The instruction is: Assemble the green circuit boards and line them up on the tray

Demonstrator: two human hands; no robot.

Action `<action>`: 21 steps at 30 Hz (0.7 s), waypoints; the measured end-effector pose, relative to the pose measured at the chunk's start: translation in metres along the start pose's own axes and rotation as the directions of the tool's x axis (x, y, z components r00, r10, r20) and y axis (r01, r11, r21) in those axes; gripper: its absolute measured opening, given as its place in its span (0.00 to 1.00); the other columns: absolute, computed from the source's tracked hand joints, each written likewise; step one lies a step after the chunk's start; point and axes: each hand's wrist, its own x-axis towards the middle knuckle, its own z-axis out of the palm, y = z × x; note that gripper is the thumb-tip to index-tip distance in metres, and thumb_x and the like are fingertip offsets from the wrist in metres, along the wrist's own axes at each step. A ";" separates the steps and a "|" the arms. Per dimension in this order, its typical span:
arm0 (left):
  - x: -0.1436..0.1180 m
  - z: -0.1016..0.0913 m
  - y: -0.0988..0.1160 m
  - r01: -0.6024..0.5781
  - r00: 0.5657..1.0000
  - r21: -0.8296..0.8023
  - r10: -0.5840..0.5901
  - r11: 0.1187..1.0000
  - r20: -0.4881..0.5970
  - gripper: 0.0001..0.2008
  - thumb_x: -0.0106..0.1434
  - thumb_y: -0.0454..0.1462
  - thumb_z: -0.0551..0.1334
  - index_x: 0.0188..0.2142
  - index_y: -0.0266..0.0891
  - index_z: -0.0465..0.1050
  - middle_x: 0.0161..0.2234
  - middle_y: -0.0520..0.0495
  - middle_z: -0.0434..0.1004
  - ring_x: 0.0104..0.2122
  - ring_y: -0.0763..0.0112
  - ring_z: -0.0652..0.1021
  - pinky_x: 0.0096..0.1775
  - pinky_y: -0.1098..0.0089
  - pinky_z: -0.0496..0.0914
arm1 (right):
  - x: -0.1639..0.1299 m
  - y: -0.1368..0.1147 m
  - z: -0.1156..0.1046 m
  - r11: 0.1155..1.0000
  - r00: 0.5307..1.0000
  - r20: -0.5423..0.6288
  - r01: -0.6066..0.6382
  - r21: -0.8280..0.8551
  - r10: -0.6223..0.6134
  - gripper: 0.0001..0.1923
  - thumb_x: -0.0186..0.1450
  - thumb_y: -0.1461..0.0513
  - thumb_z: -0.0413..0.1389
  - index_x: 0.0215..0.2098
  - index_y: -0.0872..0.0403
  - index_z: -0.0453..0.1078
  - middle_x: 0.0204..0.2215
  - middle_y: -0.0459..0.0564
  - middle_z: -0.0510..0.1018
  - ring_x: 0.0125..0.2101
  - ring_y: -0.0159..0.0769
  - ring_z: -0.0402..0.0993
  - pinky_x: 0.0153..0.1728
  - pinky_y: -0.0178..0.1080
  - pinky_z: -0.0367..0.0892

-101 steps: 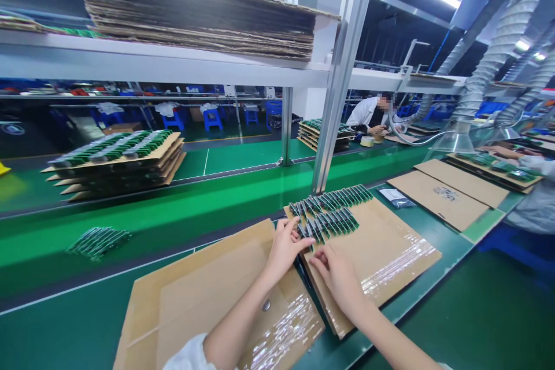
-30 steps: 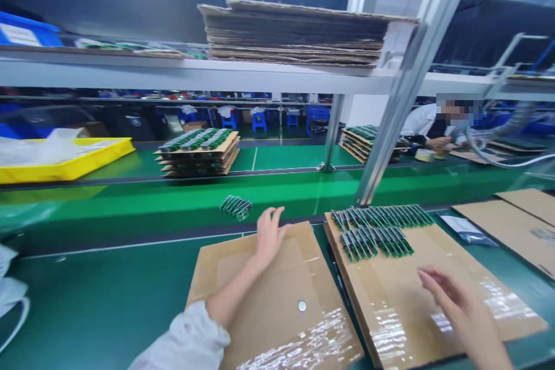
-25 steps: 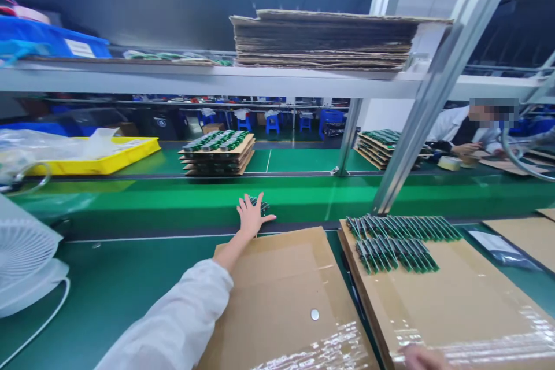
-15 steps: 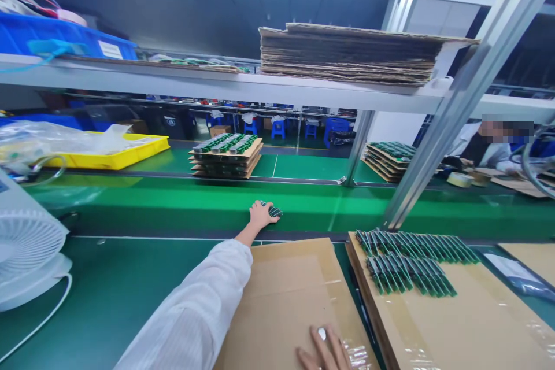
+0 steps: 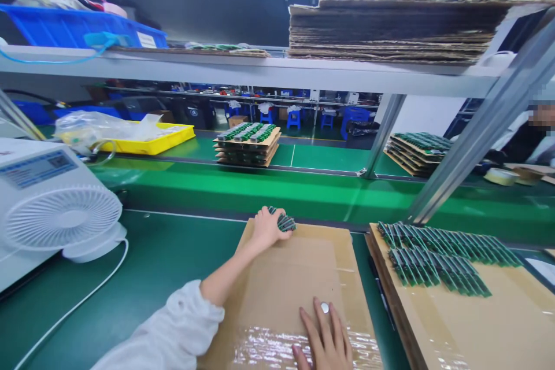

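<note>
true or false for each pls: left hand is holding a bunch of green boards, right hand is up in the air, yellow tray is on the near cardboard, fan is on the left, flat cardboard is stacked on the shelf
1. The left hand grips a small bundle of green circuit boards. True.
2. The right hand is raised in the air. False: it lies flat on the near brown cardboard sheet.
3. The yellow plastic tray sits on that sheet. False: it stands beyond the green conveyor belt.
4. The white desk fan stands at the left. True.
5. A stack of flat cardboard lies on the metal shelf. True.

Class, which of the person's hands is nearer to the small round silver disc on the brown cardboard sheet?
Right. The right hand lies flat with its fingertips at the small round silver disc; the left hand is at the brown cardboard sheet's far edge, gripping green circuit boards.
</note>
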 end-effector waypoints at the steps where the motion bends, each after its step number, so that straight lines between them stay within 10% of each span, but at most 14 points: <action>1: -0.015 0.005 -0.001 -0.006 1.000 -0.013 0.006 1.000 -0.005 0.28 0.47 0.47 0.68 0.48 0.45 0.70 0.50 0.38 0.64 0.50 0.47 0.67 0.49 0.55 0.60 | 0.000 0.003 -0.001 1.000 1.000 -0.005 0.001 0.024 -0.001 0.22 0.59 0.53 0.57 0.52 0.40 0.68 0.53 0.49 0.72 0.53 0.61 0.66 0.46 0.59 0.65; 5: -0.050 0.027 -0.002 -0.034 0.998 -0.064 0.031 0.997 -0.050 0.33 0.49 0.42 0.68 0.55 0.46 0.65 0.60 0.34 0.53 0.57 0.41 0.61 0.53 0.51 0.58 | 0.015 0.024 -0.010 0.989 0.998 -0.032 -0.042 0.143 0.047 0.18 0.62 0.57 0.54 0.50 0.47 0.68 0.49 0.56 0.74 0.47 0.53 0.72 0.42 0.51 0.69; 9: -0.058 0.033 -0.004 -0.094 0.986 -0.117 0.077 0.989 -0.145 0.33 0.52 0.43 0.68 0.57 0.46 0.62 0.64 0.34 0.45 0.62 0.40 0.51 0.55 0.45 0.55 | 0.049 0.039 -0.021 0.940 0.977 0.187 -0.157 0.302 0.103 0.09 0.61 0.63 0.51 0.38 0.51 0.71 0.35 0.53 0.78 0.36 0.43 0.76 0.35 0.40 0.71; 14: -0.067 0.031 -0.002 -0.255 0.943 -0.153 0.210 0.955 -0.258 0.11 0.55 0.37 0.66 0.40 0.48 0.76 0.63 0.45 0.53 0.64 0.48 0.46 0.57 0.44 0.53 | 0.093 0.044 -0.032 0.923 0.902 0.413 -0.258 0.287 0.124 0.06 0.54 0.68 0.53 0.26 0.52 0.69 0.21 0.46 0.74 0.25 0.37 0.73 0.28 0.35 0.67; 21: -0.066 0.039 -0.003 -0.342 0.913 -0.199 0.274 0.918 -0.302 0.09 0.54 0.38 0.68 0.37 0.46 0.76 0.59 0.47 0.62 0.62 0.51 0.53 0.57 0.48 0.57 | 0.096 0.062 -0.060 0.944 0.773 0.635 -0.215 0.249 0.009 0.15 0.45 0.71 0.56 0.29 0.48 0.68 0.30 0.41 0.73 0.28 0.32 0.71 0.28 0.30 0.64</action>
